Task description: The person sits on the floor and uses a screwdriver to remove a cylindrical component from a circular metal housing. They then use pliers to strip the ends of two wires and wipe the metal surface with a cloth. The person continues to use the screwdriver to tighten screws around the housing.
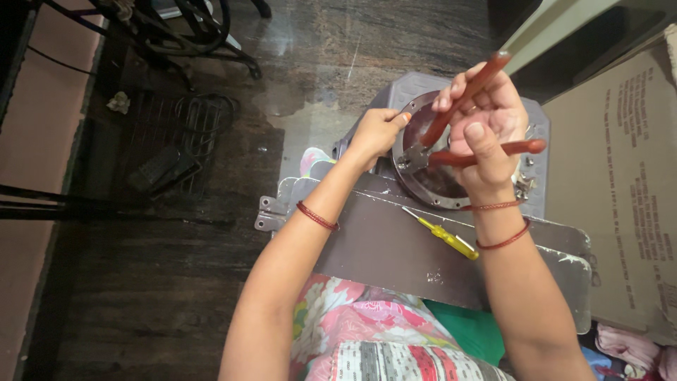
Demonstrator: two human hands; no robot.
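Observation:
My right hand (486,127) grips a pair of pliers (458,152) with red handles spread apart; the jaws bite at the left inner edge of a round metal ring plate (423,194). My left hand (377,130) rests on the ring's left rim, fingers curled against it. The ring sits on a grey plastic stool (409,88). A yellow-handled screwdriver (444,236) lies on a dark flat metal panel (395,247) across my lap, just below the ring.
A large cardboard sheet (620,190) stands at the right. A treadle frame with pedal grid and cables (176,141) occupies the dark stone floor at upper left. Floral cloth (352,324) covers my lap; a hinge (271,215) juts from the panel's left end.

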